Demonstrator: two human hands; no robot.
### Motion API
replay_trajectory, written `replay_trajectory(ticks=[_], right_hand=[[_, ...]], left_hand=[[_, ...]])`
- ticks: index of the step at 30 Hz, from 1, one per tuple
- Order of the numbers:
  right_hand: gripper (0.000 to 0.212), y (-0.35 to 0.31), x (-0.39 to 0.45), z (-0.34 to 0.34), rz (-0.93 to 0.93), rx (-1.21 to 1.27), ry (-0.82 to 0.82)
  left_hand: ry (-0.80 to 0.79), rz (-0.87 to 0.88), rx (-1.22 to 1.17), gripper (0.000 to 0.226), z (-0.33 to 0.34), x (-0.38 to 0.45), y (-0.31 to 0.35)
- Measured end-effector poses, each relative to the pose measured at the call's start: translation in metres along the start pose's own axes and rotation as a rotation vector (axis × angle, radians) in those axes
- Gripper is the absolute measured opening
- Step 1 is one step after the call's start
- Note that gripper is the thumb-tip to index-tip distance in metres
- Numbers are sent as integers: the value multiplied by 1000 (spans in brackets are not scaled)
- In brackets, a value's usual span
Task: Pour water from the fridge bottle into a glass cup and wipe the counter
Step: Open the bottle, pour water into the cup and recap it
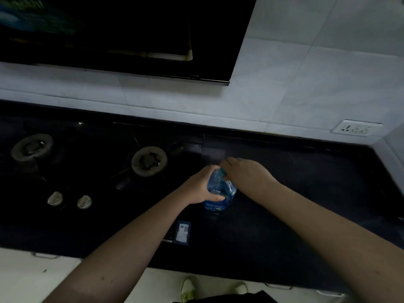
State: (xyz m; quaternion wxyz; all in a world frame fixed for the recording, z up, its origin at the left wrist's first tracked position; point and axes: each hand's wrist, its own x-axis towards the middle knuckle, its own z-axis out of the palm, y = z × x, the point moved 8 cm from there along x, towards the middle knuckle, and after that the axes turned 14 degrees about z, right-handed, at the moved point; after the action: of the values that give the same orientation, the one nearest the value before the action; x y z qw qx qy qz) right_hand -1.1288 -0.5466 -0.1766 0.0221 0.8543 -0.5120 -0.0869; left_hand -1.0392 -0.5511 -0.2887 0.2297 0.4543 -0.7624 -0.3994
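A clear blue plastic water bottle (220,191) stands upright on the dark counter (295,193), just right of the hob. My left hand (201,186) wraps around its body from the left. My right hand (244,171) covers the top of the bottle, fingers closed over the cap, which shows only as a small teal edge. No glass cup or cloth is in view.
A two-burner gas hob (148,161) with two silver knobs (70,200) fills the counter's left side. A small blue-and-white card (182,232) lies near the front edge. A black range hood (131,40) hangs above. A wall socket (356,127) sits at the right.
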Motion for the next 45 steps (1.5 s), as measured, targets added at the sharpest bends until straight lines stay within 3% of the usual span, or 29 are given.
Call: replay_trajectory(ticks=[5,11,13,15,17,19,26,32,38,45], right_hand=[[34,1,5,0,74,-62,16],[58,7,17,-3,289,-141,-41],[57,6,16,-1,255,-93,-46],[53,3,11,-4,108,-49,43],[50,-2,3,-6,-54,-108,108],[37,-5,1,-4,-76,-152,89],[32,-9,5,-4,20,-161,54],[42,-4,8,-6,149,-172,31],[25,-11,5,-8,245,-233,2],[40,-6,1,-10,376,-124,40]], left_hand=[[-2,20,-8,90,0,0,3],[-32,20,-31,83,2,1,-1],[-40,10,-35,87,0,1,-1],[-57,6,-36,90,-1,1,0],[-66,11,-39,91,-1,2,1],[-70,11,-32,89,-1,4,0],[-55,17,-28,89,1,4,-5],[-61,25,-6,95,0,4,-3],[-67,13,5,94,2,4,-5],[-65,12,21,91,0,3,-3]])
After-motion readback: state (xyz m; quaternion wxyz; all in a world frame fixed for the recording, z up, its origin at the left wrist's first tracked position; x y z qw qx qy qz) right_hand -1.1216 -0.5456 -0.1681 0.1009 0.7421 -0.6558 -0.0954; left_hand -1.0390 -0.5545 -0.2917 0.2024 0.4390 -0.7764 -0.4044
